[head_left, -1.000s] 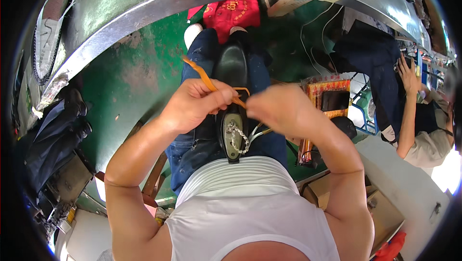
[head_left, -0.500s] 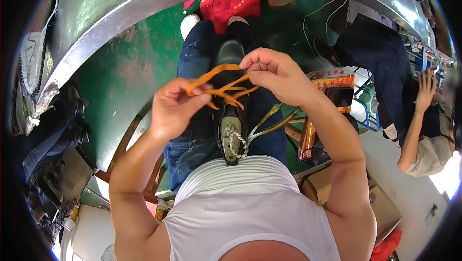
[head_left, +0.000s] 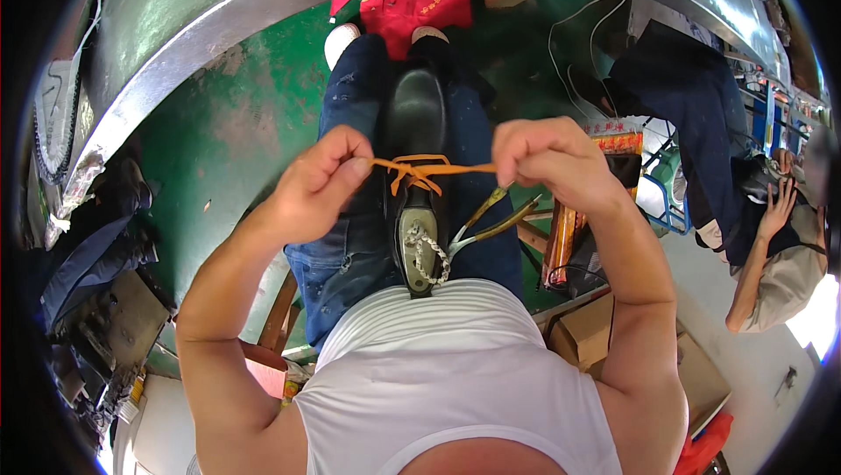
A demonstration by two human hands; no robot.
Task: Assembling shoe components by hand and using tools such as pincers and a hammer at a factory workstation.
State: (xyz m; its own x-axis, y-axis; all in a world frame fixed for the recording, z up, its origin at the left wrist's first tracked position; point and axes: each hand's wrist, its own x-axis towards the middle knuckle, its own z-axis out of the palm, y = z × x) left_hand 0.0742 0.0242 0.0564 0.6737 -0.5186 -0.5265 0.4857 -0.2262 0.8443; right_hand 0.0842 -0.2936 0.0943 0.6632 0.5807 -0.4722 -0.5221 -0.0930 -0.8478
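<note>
A black leather shoe [head_left: 418,116] rests on my lap, its toe pointing away from me. In its opening sits a greenish shoe last [head_left: 412,239] with a twisted cord loop [head_left: 424,272] on it. An orange shoelace [head_left: 464,168] is stretched nearly straight across the shoe, with a knot over the lacing. Its left end is pinched between the thumb and fingers of my left hand [head_left: 322,184]. At the other end my right hand [head_left: 559,164] is closed on the lace. Pliers [head_left: 499,228] with yellowish handles lie on my thigh, just below the right hand.
A curved metal edge [head_left: 219,33] spans the far side. A red bag [head_left: 416,11] lies on the green floor [head_left: 236,116] beyond my feet. Cardboard boxes [head_left: 583,330] stand at my right. Farther right, another person's hand [head_left: 775,211] is near a dark shoe.
My hands have moved apart, the left slightly left and the right to the right and down. The loose orange loops have drawn into a small knot, and the lace is now taut.
</note>
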